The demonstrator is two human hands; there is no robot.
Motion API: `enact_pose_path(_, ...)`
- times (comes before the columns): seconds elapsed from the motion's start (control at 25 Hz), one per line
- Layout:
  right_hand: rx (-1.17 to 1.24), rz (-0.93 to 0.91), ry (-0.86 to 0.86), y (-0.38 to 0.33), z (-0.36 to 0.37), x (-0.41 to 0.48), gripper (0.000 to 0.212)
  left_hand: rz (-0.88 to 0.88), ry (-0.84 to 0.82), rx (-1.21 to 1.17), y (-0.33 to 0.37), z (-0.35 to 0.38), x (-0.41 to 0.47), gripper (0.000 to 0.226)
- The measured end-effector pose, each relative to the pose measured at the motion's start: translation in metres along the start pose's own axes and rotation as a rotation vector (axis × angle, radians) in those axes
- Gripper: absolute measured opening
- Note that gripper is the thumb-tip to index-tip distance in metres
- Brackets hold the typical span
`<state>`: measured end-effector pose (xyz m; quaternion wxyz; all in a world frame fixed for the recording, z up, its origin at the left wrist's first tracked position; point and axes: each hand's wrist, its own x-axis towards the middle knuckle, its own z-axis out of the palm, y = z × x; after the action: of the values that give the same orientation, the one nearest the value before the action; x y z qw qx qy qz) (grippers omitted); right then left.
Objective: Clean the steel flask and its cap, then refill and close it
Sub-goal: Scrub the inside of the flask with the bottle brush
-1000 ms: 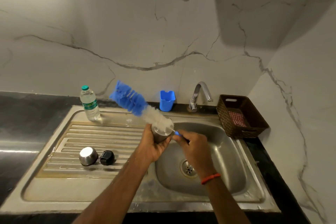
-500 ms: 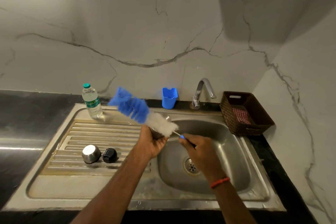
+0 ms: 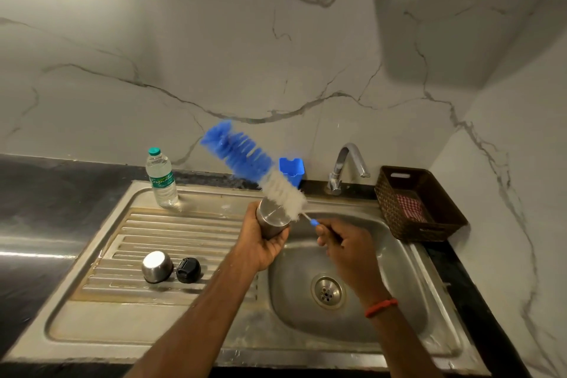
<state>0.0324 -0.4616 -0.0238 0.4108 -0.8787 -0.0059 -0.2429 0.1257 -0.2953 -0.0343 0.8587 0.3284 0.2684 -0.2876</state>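
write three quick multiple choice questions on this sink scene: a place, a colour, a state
1. Where do the steel cap and black stopper lie?
A in the basin
B on the ribbed drainboard
C in the basket
2. What colours are the bristles of the brush?
A blue and white
B green and yellow
C all red
3. How is the flask now?
A gripped by the left hand, uncapped
B standing capped on the counter
C lying in the basin
1 B, both sit on its ridges; 2 A, blue tip, white by the handle; 3 A, hand curls round it, cap lies apart.
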Motion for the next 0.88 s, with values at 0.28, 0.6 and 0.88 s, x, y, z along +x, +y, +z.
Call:
enact_pose_path(0.28, -0.272, -0.165, -0.066, -0.008, 0.030, -0.006, 0.047, -0.004, -0.041, -0.035, -0.002, -0.002, -0.001, 0.057)
enact_pose_path(0.6, -0.381, -0.175, -0.001, -0.005, 0.025, 0.009, 0.032, 0.004, -0.007, 0.023, -0.002, 0.002, -0.002, 0.059)
enact_pose_path(0.88, -0.310, -0.091, -0.096, 0.012, 0.001, 0.002, 0.033, 0.007, -0.029, 0.007, 0.005, -0.003, -0.004, 0.063)
